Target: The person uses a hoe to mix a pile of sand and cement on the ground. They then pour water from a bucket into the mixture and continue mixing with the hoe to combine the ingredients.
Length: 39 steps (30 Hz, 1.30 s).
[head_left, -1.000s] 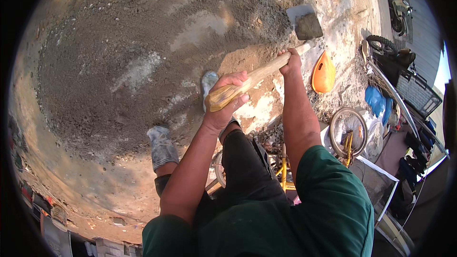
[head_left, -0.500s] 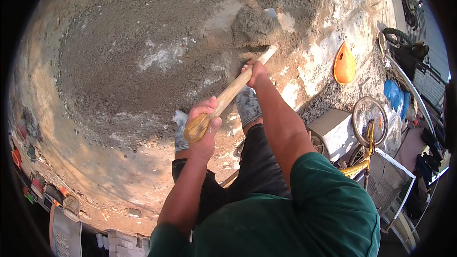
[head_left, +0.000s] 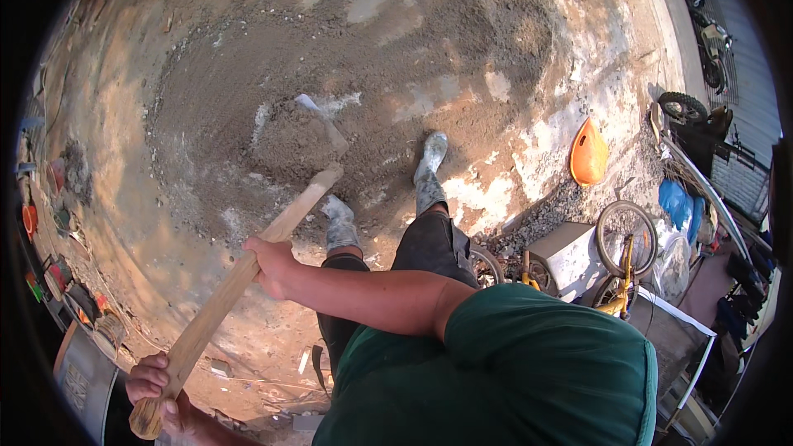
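Both my hands hold the long wooden handle of a hoe (head_left: 223, 301), which slants from the lower left up to the middle. My left hand (head_left: 157, 384) is wrapped round it near the butt end. Farther up, my right hand (head_left: 271, 266) grips the shaft, its arm crossing in front of my body. The hoe's head lies in the grey, damp sand-like mix (head_left: 206, 91). A heap (head_left: 289, 139) of it covers most of the blade, and only a pale metal corner shows. My grey-stained boots (head_left: 340, 223) stand at the mix's near edge.
To the right are an orange shell-shaped piece (head_left: 589, 153), gravel, a pale box (head_left: 570, 256), a yellow bicycle (head_left: 625, 248) and a blue plastic bag (head_left: 677, 205). A wheel (head_left: 682, 107) lies farther back. Assorted clutter (head_left: 62, 277) lines the left edge.
The hoe has swung left, its heaped head moving from the upper middle to the left part of the mix. Both hands have moved left and down with the handle; my boots now stand farther apart.
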Motion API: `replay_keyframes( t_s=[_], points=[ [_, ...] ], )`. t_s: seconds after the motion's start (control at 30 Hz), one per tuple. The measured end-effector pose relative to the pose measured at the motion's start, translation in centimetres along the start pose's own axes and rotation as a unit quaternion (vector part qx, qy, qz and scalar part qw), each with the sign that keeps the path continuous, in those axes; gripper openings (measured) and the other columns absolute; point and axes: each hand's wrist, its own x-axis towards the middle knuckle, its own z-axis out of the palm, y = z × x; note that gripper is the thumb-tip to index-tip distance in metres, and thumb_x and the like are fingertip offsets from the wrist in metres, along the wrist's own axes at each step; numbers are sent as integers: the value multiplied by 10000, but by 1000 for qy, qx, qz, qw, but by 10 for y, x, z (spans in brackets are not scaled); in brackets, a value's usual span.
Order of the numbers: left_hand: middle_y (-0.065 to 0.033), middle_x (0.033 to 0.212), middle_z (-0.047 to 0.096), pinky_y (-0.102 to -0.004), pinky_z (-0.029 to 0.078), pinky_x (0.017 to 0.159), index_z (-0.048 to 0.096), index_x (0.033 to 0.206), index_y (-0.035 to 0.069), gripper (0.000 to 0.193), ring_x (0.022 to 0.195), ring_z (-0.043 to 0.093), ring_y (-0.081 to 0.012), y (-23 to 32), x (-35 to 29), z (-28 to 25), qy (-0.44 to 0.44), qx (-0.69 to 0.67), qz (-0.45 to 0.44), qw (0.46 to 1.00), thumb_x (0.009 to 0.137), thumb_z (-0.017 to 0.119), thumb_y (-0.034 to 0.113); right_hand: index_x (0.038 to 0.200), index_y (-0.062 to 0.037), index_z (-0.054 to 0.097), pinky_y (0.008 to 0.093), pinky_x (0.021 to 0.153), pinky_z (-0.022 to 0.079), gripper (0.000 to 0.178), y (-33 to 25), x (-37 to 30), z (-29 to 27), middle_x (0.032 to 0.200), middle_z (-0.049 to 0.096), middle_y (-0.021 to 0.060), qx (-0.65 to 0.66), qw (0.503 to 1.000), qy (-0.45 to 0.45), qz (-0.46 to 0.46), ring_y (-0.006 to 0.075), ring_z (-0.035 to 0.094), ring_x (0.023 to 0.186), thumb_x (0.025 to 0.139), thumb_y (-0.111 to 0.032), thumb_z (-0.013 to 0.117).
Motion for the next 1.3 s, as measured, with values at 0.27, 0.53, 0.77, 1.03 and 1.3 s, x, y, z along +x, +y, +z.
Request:
replay_keyframes(
  t_s=[0.27, 0.53, 0.77, 1.03, 1.3],
  points=[
    [-66, 981, 490, -514, 310, 1107, 503, 985, 105, 423, 1125, 500, -293, -111, 56, 123, -12, -123, -26, 992, 763, 811, 292, 1206, -37, 232, 480, 649, 588, 600, -185, 2, -41, 995, 498, 178, -29, 973, 133, -187, 303, 636, 760, 800, -25, 673],
    [-122, 1221, 573, -450, 346, 1120, 573, 1074, 98, 377, 1249, 510, -280, -290, 166, 525, -118, -359, -118, 918, 809, 817, 208, 1069, 12, 439, 419, 634, 569, 243, -589, -31, -215, 840, 533, 143, 34, 876, 132, -463, 260, 587, 672, 887, -64, 583],
    [-122, 1282, 594, -407, 386, 1091, 586, 1094, 82, 310, 1247, 516, -243, -328, 234, 639, -85, -442, -222, 865, 855, 778, 130, 1100, -24, 439, 438, 698, 536, 220, -727, 39, -263, 874, 530, 137, -22, 906, 161, -391, 263, 564, 714, 908, -60, 539],
    [-104, 1178, 633, -402, 429, 1056, 586, 1022, 58, 275, 1220, 561, -254, -329, 185, 479, 5, -274, -116, 955, 850, 791, 123, 1120, -33, 421, 418, 659, 533, 258, -563, 123, -183, 883, 495, 130, -68, 949, 176, -253, 248, 550, 720, 883, -45, 522],
    [-91, 1157, 632, -433, 411, 1083, 578, 1032, 68, 268, 1239, 547, -268, -245, 117, 253, 143, -224, -129, 956, 856, 778, 97, 1167, -53, 418, 419, 692, 539, 301, -309, 174, -51, 944, 479, 123, -121, 974, 124, -143, 235, 553, 740, 887, -50, 528]
  ],
)
